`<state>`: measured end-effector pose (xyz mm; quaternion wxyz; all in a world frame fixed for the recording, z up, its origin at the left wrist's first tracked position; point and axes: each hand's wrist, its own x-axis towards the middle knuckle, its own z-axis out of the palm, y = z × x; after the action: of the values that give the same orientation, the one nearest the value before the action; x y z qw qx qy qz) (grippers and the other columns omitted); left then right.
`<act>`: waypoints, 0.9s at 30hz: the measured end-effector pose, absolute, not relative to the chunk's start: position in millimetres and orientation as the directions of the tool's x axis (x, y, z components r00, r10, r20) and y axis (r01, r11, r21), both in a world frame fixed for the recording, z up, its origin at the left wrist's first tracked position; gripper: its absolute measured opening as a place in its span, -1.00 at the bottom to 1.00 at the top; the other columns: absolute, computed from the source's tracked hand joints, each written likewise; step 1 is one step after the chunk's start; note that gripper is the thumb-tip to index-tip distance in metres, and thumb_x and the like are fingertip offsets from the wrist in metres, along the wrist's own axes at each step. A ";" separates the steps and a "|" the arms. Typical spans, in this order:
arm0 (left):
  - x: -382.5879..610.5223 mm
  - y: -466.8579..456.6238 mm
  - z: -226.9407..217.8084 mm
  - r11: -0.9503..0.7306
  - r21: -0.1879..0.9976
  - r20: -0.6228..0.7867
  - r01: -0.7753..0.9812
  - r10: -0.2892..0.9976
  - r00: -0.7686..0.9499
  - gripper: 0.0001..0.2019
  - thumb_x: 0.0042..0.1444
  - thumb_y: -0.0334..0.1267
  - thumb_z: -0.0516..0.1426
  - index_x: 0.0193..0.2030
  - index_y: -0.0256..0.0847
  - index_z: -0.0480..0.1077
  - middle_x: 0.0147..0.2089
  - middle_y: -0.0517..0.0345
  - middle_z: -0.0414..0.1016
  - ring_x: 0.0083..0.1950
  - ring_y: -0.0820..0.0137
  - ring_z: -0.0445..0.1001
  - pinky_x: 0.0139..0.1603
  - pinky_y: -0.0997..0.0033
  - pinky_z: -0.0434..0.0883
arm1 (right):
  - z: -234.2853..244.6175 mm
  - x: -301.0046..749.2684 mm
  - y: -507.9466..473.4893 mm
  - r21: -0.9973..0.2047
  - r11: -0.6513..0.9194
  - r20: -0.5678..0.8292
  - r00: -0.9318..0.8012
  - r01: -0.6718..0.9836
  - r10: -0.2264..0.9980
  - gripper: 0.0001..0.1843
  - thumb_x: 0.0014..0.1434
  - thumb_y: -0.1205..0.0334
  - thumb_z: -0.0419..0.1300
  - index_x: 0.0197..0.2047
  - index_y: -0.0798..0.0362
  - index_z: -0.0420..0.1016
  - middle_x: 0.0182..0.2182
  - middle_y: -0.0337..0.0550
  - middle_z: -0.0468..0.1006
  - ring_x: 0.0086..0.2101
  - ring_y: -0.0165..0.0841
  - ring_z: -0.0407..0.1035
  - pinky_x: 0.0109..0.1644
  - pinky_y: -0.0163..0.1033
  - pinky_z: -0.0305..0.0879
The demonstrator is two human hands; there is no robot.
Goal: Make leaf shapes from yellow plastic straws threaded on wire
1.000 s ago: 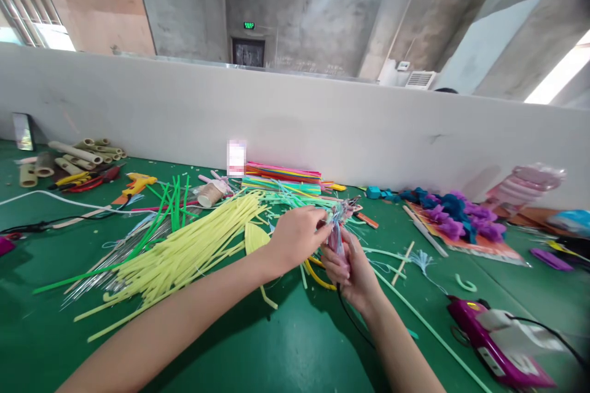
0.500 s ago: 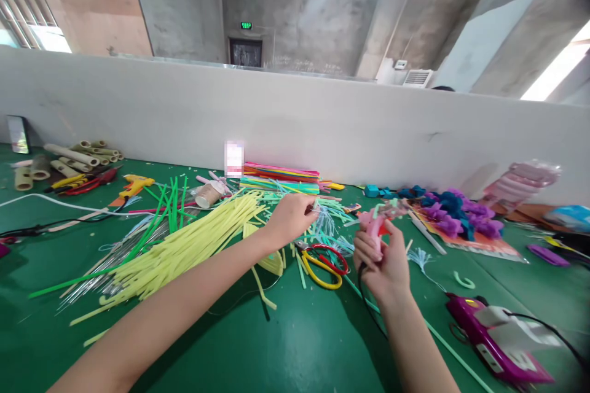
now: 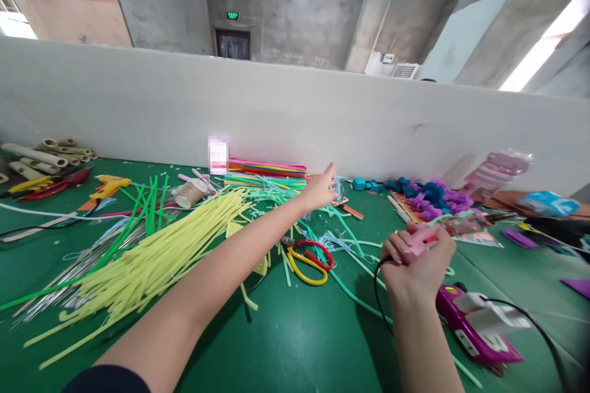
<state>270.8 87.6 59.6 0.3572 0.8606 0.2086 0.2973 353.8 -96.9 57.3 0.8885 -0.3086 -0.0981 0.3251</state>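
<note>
Fluffy purple pieces (image 3: 423,204) look finished, yellow stems (image 3: 170,242) unused — the right hand (image 3: 412,264) clasps a pink glue gun (image 3: 418,242); the left hand (image 3: 321,190) (fingers apart) is outstretched.

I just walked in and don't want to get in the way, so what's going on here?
Someone's right hand grips a pink glue gun, its nozzle pointing right. Their left hand is stretched over the far side of the green table, near a bundle of coloured strips; whether it holds anything is hard to tell. Yellow strips lie to the left, and scissors lie between the arms.
</note>
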 end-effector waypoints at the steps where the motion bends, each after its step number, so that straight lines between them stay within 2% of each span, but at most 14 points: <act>1: 267.4 90.3 55.7 -0.638 0.757 0.348 0.143 0.578 0.738 -0.13 0.07 -0.51 0.11 0.41 -0.23 -0.35 0.38 -0.38 -0.03 0.27 0.25 0.26 0.08 0.36 0.33 | 57.3 353.8 -96.7 -0.617 0.594 -0.028 0.768 -0.517 0.640 -0.71 0.15 0.05 0.03 -0.40 0.10 0.34 -0.71 -0.47 0.09 -0.78 -0.63 -0.07 -0.79 -0.48 -0.17; 3: 252.7 93.2 52.7 -0.540 0.835 0.249 0.104 0.541 0.803 0.01 0.02 -0.43 0.20 0.41 -0.17 -0.45 0.40 -0.34 -0.12 0.35 0.21 0.12 0.16 0.27 0.27 | 56.8 353.1 -95.9 -0.625 0.582 -0.032 0.762 -0.520 0.646 -0.70 0.15 0.03 0.04 -0.40 0.10 0.34 -0.71 -0.48 0.09 -0.77 -0.63 -0.08 -0.79 -0.48 -0.17; 4: 243.0 92.9 54.2 -0.492 0.865 0.167 0.097 0.466 0.869 0.03 0.00 -0.33 0.25 0.41 -0.16 -0.42 0.39 -0.32 -0.05 0.36 0.20 0.11 0.18 0.23 0.26 | 56.4 352.2 -95.2 -0.630 0.577 -0.031 0.760 -0.519 0.649 -0.70 0.15 0.01 0.05 -0.40 0.09 0.34 -0.71 -0.48 0.09 -0.77 -0.63 -0.08 -0.79 -0.48 -0.17; 5: 233.1 91.2 57.6 -0.435 0.893 0.069 0.113 0.382 0.922 -0.04 0.03 -0.20 0.24 0.41 -0.16 -0.31 0.36 -0.26 0.06 0.35 0.20 0.13 0.18 0.20 0.26 | 56.0 350.7 -94.4 -0.637 0.572 -0.032 0.758 -0.517 0.651 -0.70 0.15 0.00 0.06 -0.39 0.09 0.33 -0.71 -0.49 0.08 -0.77 -0.63 -0.08 -0.78 -0.48 -0.17; 7: 215.5 83.8 68.3 -0.309 0.947 -0.024 0.091 0.214 0.977 -0.38 0.21 0.01 0.02 0.35 -0.19 0.03 0.31 -0.15 0.20 0.34 0.25 0.15 0.16 0.22 0.30 | 55.0 345.7 -91.9 -0.662 0.556 -0.024 0.756 -0.503 0.655 -0.68 0.12 -0.03 0.10 -0.39 0.08 0.33 -0.69 -0.49 0.09 -0.76 -0.63 -0.08 -0.78 -0.48 -0.16; 8: 208.8 78.7 74.4 -0.260 0.964 -0.005 0.051 0.173 0.985 -0.45 0.26 0.04 -0.08 0.31 -0.19 0.14 0.30 -0.11 0.23 0.33 0.27 0.17 0.12 0.25 0.34 | 54.4 342.4 -90.3 -0.680 0.550 -0.011 0.756 -0.485 0.654 -0.68 0.10 -0.04 0.13 -0.39 0.07 0.32 -0.68 -0.48 0.13 -0.76 -0.64 -0.07 -0.77 -0.49 -0.15; 10: 200.4 67.5 85.5 -0.261 0.965 0.035 0.004 0.144 0.989 -0.49 0.31 0.02 -0.19 0.26 -0.14 0.22 0.30 -0.02 0.23 0.30 0.32 0.21 0.05 0.30 0.39 | 53.0 334.3 -86.7 -0.722 0.541 0.039 0.754 -0.433 0.656 -0.66 0.04 -0.04 0.23 -0.39 0.05 0.29 -0.62 -0.45 0.23 -0.74 -0.65 -0.01 -0.75 -0.50 -0.10; 11: 198.1 62.4 89.5 -0.254 0.967 0.045 -0.006 0.147 0.988 -0.50 0.33 -0.01 -0.23 0.26 -0.13 0.22 0.31 0.01 0.23 0.30 0.34 0.22 0.03 0.31 0.40 | 52.3 330.1 -84.9 -0.739 0.536 0.068 0.747 -0.407 0.661 -0.65 0.01 -0.03 0.27 -0.40 0.05 0.28 -0.58 -0.43 0.27 -0.72 -0.65 0.02 -0.73 -0.50 -0.06; 13: 196.3 55.4 93.8 -0.126 0.992 0.045 -0.025 0.156 0.987 -0.49 0.35 -0.04 -0.29 0.24 -0.11 0.25 0.31 0.04 0.22 0.30 0.36 0.22 0.04 0.31 0.40 | 50.7 322.5 -81.8 -0.759 0.522 0.103 0.720 -0.389 0.686 -0.63 -0.01 -0.03 0.31 -0.40 0.04 0.28 -0.54 -0.42 0.30 -0.70 -0.65 0.06 -0.71 -0.50 -0.03; 16: 196.8 53.6 90.5 0.055 0.997 0.050 -0.058 0.141 0.989 -0.59 0.34 -0.11 -0.16 0.16 -0.09 0.36 0.29 0.05 0.26 0.29 0.33 0.24 0.05 0.26 0.40 | 49.1 316.3 -79.5 -0.758 0.503 0.106 0.682 -0.416 0.724 -0.65 0.02 -0.03 0.28 -0.39 0.06 0.30 -0.55 -0.41 0.29 -0.70 -0.65 0.05 -0.71 -0.49 -0.06; 18: 199.1 56.6 83.4 0.088 0.994 0.056 -0.068 0.136 0.989 -0.66 0.32 -0.16 -0.06 0.13 -0.09 0.39 0.27 0.04 0.29 0.28 0.33 0.26 0.08 0.27 0.38 | 48.9 316.6 -79.6 -0.744 0.513 0.108 0.680 -0.428 0.725 -0.68 0.05 0.00 0.26 -0.38 0.06 0.30 -0.55 -0.41 0.29 -0.70 -0.66 0.04 -0.70 -0.49 -0.04; 20: 203.3 61.3 74.2 0.059 0.997 0.045 -0.057 0.187 0.981 -0.65 0.29 -0.13 -0.01 0.14 -0.12 0.37 0.23 -0.03 0.34 0.24 0.31 0.31 0.10 0.25 0.36 | 49.1 319.5 -80.8 -0.724 0.531 0.098 0.696 -0.441 0.711 -0.71 0.07 0.03 0.25 -0.39 0.06 0.29 -0.55 -0.42 0.27 -0.70 -0.66 0.03 -0.69 -0.51 -0.02; 23: 211.8 70.0 60.2 -0.078 0.997 0.029 -0.004 0.330 0.943 -0.56 0.20 -0.03 0.09 0.15 -0.18 0.35 0.11 -0.09 0.46 0.15 0.25 0.41 0.07 0.22 0.38 | 49.9 326.4 -83.7 -0.693 0.560 0.060 0.738 -0.454 0.672 -0.71 0.06 0.05 0.25 -0.41 0.05 0.26 -0.57 -0.44 0.24 -0.71 -0.67 0.01 -0.68 -0.52 -0.01; 27: 219.9 79.6 48.1 -0.142 0.984 -0.044 0.112 0.412 0.910 -0.46 0.14 0.14 0.06 0.04 -0.28 0.42 0.02 -0.16 0.52 0.05 0.23 0.48 -0.06 0.27 0.44 | 49.1 335.0 -86.6 -0.673 0.580 0.029 0.767 -0.460 0.641 -0.72 0.06 0.05 0.24 -0.41 0.04 0.26 -0.58 -0.44 0.23 -0.71 -0.67 0.01 -0.68 -0.51 0.00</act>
<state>219.9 79.6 48.1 0.6311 0.7462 0.1754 0.1188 335.0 -86.6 49.1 0.8783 -0.3344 -0.1360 0.3134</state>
